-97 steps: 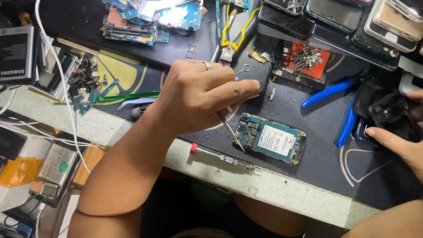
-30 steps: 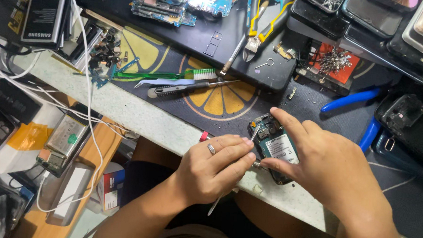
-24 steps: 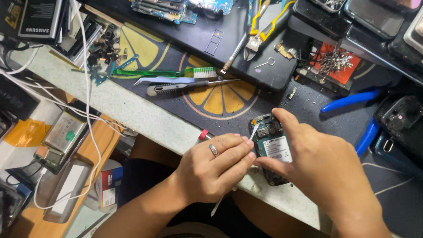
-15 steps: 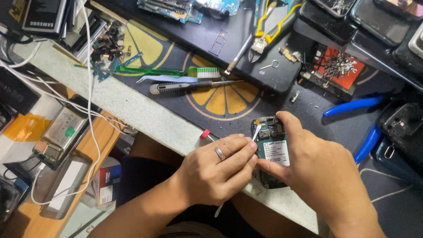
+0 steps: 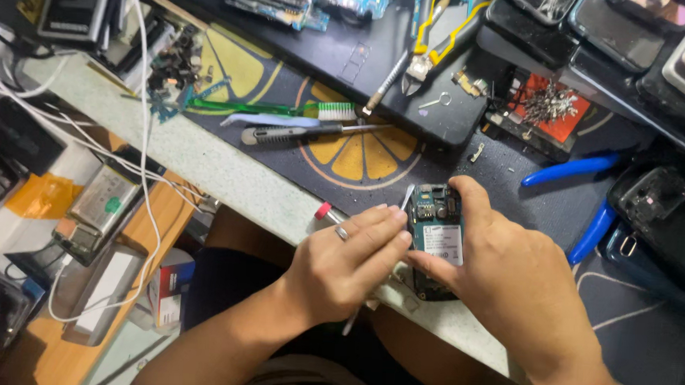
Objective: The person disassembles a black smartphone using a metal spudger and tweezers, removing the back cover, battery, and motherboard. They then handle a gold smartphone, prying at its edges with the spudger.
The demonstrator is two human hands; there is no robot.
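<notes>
At the near edge of the table (image 5: 226, 175), I see both hands gathered over an opened phone (image 5: 436, 236) with its back cover off. The right hand (image 5: 502, 279) comes in from the lower right, wrist bent, fingers curled around the phone's right side and thumb against its lower left edge, gripping it. The left hand (image 5: 346, 263) reaches from the lower left, a ring on one finger, its fingers pressed together and pinching a thin white tool (image 5: 404, 200) whose tip meets the phone's upper left corner.

The phone's lower half is hidden under the right palm (I cannot tell whether it rests on the table or is lifted). The tool's shaft is mostly covered by the left fingers.

The phone shows a teal circuit board, small metal parts and a white label inside a dark plastic frame. The table edge is pale speckled stone; behind lies a dark mat (image 5: 360, 150) printed with orange citrus slices.
</notes>
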